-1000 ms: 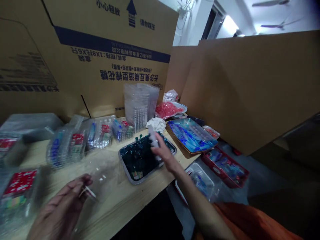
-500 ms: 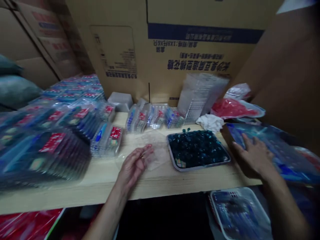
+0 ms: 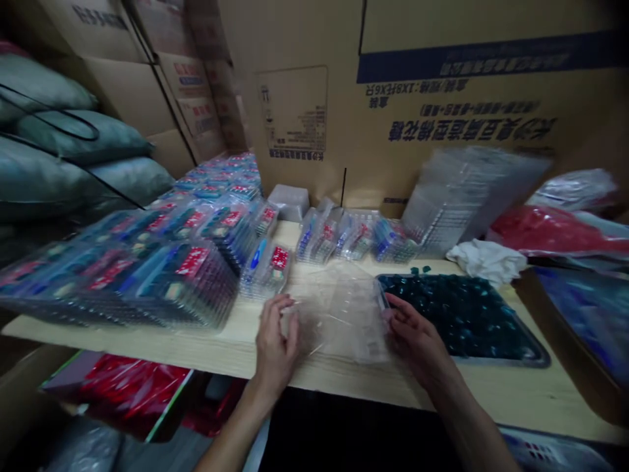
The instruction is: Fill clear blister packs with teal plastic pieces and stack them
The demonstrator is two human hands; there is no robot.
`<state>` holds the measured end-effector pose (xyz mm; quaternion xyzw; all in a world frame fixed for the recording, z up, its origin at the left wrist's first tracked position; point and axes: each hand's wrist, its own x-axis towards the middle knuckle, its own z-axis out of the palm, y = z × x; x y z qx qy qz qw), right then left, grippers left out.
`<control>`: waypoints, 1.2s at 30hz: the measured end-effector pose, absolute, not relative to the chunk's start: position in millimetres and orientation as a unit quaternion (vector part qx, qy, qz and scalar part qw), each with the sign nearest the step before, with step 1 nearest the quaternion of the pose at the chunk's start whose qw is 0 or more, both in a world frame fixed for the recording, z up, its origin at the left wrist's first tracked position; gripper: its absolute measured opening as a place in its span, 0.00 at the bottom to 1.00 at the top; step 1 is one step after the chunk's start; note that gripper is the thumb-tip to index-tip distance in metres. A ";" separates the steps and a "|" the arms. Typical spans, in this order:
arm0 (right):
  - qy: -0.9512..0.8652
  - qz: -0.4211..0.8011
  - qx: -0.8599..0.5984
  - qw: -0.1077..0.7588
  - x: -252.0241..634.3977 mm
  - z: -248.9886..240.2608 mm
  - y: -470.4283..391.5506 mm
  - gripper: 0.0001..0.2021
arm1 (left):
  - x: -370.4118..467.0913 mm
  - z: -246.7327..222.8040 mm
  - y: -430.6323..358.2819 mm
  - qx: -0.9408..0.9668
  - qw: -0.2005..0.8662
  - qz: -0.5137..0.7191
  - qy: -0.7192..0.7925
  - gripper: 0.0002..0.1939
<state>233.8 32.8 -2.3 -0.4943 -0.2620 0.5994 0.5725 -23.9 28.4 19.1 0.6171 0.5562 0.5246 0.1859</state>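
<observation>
My left hand (image 3: 276, 344) is curled at the left edge of a clear plastic blister tray (image 3: 351, 321), gripping it between thumb and fingers. The tray lies low over the wooden table. At its right end is my right hand (image 3: 413, 334), its fingers pinched together; a narrow pale bluish edge shows at the fingertips, and I cannot make out whether it is a held piece or the rim behind. Just beyond that hand stands a shallow tray (image 3: 533, 359) full of dark teal, glossy cubes (image 3: 452, 311). Two loose cubes lie behind it.
Filled blister packs (image 3: 191, 282) with red cards stand in rows at left, with smaller groups (image 3: 314, 239) behind. Stacked clear trays (image 3: 457, 196), a crumpled white tissue (image 3: 486, 259) and a box of blue packets (image 3: 590, 328) are at right. A large carton (image 3: 339, 39) walls the back.
My right hand has left the blue packets and come to the clear tray, its fingers now closed. The view has swung left. My left hand stays at the clear plastic.
</observation>
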 end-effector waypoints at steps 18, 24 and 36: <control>-0.274 0.502 -0.474 0.670 248.3 -1.0 18.1 0.27 | 19.6 26.0 11.5 0.778 0.265 0.384 0.421 0.10; -0.392 0.446 -0.513 0.620 242.2 -23.9 7.1 0.22 | 71.4 4.7 36.8 0.448 0.644 0.439 0.438 0.37; -0.572 -0.020 -0.814 0.100 338.9 4.2 55.1 0.18 | 87.8 18.5 74.6 0.350 0.690 0.458 0.437 0.28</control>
